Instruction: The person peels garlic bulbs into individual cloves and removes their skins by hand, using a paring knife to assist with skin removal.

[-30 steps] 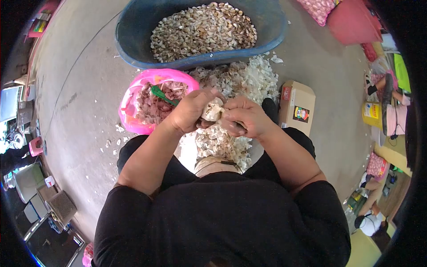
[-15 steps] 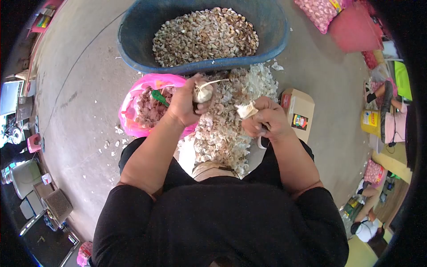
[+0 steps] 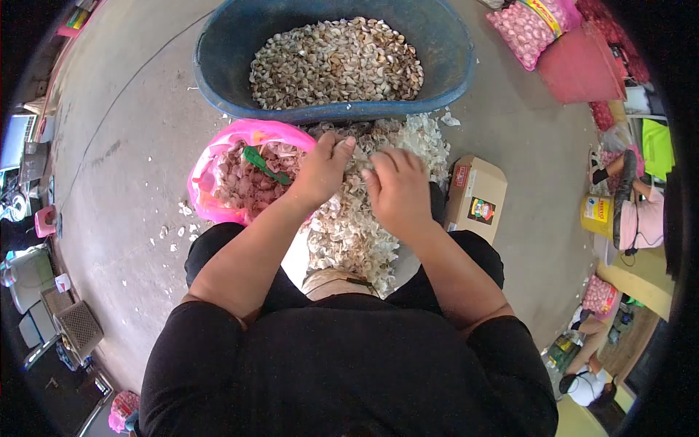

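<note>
Half a second ago, the two hands were apart. The left grip (image 3: 328, 166) had a bulb of garlic in it, with its stem poking out to the right, and the right grip (image 3: 399, 182) had a white bit. Now the two are just beside each other, over the heap (image 3: 353, 237) of dry skins. The bulb and the white bit do not show any more. I think this means the garlic is still being pulled apart, bit by bit.

The left grip is curled, thumb close to the first finger. The right grip is bent, back of the hand up, its thumb a little away from its fingers. I cannot tell if either one has something in it.

Where is the bulb? It may be hidden under the fingers, but I cannot be sure. So I cannot tell which way it or its stem points, or how its long axis lies.

The loose cloves (image 3: 335, 62) lie in the blue tub (image 3: 445, 69), pointing every way. The tub is long from side to side. The pink bag (image 3: 207, 156) of skins, with a green tool (image 3: 262, 162) on top, sits near the left grip.
</note>
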Demonstrator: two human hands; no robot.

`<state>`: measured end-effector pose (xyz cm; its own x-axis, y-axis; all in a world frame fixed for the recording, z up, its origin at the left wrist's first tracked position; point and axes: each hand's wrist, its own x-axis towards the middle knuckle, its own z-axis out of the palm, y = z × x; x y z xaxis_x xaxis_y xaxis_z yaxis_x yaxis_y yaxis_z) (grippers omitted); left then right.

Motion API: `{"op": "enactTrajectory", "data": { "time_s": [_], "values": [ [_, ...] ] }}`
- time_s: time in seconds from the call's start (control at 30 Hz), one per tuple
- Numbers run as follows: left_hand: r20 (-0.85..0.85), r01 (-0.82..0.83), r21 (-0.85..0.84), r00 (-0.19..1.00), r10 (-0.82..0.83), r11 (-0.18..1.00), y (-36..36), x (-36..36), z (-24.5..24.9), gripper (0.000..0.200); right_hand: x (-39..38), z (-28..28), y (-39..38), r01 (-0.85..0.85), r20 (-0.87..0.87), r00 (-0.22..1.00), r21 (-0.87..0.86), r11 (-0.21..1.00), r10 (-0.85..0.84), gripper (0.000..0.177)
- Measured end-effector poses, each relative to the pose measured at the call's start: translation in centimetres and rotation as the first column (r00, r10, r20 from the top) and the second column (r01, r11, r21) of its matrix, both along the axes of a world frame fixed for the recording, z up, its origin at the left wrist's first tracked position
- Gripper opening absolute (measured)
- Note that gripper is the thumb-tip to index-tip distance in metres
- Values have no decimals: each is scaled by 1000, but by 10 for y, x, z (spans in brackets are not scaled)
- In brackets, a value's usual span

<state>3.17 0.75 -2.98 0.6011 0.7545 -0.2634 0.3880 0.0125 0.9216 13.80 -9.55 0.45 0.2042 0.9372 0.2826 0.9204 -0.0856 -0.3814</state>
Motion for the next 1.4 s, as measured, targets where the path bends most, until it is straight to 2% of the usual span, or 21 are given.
{"op": "enactTrajectory", "data": {
  "time_s": [0.03, 0.13, 0.23, 0.4, 0.43, 0.5, 0.53, 0.6, 0.63, 0.73, 0.77, 0.83, 0.87, 0.9, 0.93, 1.0, 1.07, 1.1, 1.2, 1.3, 1.4],
  "values": [
    [-1, -3, -8, 1000, 3, 1000, -3, 2, 0, 32, -3, -4, 1, -8, -45, 999, -89, 996, 4, 12],
    [-1, 2, -33, 1000, -2, 999, -11, 6, 1, 32, -7, -16, 2, 51, -199, 976, -155, 987, -82, 10],
    [-7, 32, -61, 999, -32, 998, -13, 7, 5, 31, -7, -22, 5, 144, -326, 930, -107, 984, -172, 11],
    [0, 70, -47, 998, -70, 996, -12, 7, 12, 37, -7, -10, 4, 61, -643, 754, -139, 988, -137, 21],
    [46, 19, -245, 999, -8, 969, -11, 7, 15, 38, -7, -9, 3, 62, -700, 699, -139, 988, -142, 23],
    [98, -52, -607, 985, 139, 793, -7, 5, 19, 41, -9, 2, 1, 41, -767, 632, -109, 993, -111, 25],
    [146, -27, -663, 975, 165, 748, -6, 5, 18, 40, -9, 5, 1, 30, -796, 598, -93, 995, -92, 27],
    [235, 35, -758, 946, 222, 651, -5, 3, 17, 39, -6, 2, 4, 123, -880, 431, -160, 980, -197, 27],
    [227, 39, -744, 954, 197, 667, -5, 1, 19, 39, -3, -2, 6, 165, -910, 337, -197, 966, -243, 27],
    [204, 38, -700, 968, 148, 713, -3, 1, 26, 38, 20, -16, 10, 250, -856, 388, -259, 933, -341, 29],
    [197, 23, -687, 968, 155, 726, -3, 2, 25, 37, 30, -22, 10, 136, -516, 803, -329, 935, -298, 27],
    [220, 34, -596, 968, 122, 803, -2, 2, 20, 36, 28, -48, -2, 163, -86, 979, -219, 962, -185, 26],
    [245, 62, -511, 967, 76, 857, -2, 2, 13, 36, 27, -59, -6, 156, 147, 980, -162, 974, -133, 26],
    [266, 92, -421, 964, 25, 902, -2, 1, 7, 36, 26, -52, -3, 168, -114, 974, -220, 961, -196, 27],
    [175, 94, -279, 983, -45, 956, -2, 1, 6, 37, 25, -40, 4, 165, -361, 895, -277, 947, -262, 28],
    [-34, 135, 14, 990, -135, 991, -3, 0, 4, 37, 17, -31, 10, 104, -731, 618, -289, 952, -290, 29],
    [34, 97, 67, 995, -99, 993, -12, 2, 9, 37, 4, -28, 9, 53, -941, 281, -180, 982, -188, 29],
    [68, 76, 92, 994, -83, 993, -16, 3, 13, 37, 0, -28, 8, 77, -891, 433, -117, 990, -139, 30],
    [-98, 97, 77, 991, -89, 992, -19, 6, 26, 34, -12, -26, 8, 243, -866, 476, -34, 969, -150, 29],
    [83, 38, 49, 996, -42, 998, -22, 9, 17, 32, -14, -26, 9, 265, -764, 632, 56, 963, -130, 24],
    [97, -156, -144, 981, 171, 977, -26, 14, 24, 30, -13, -21, 8, 277, -824, 558, 76, 958, -96, 20]
  ]
}}
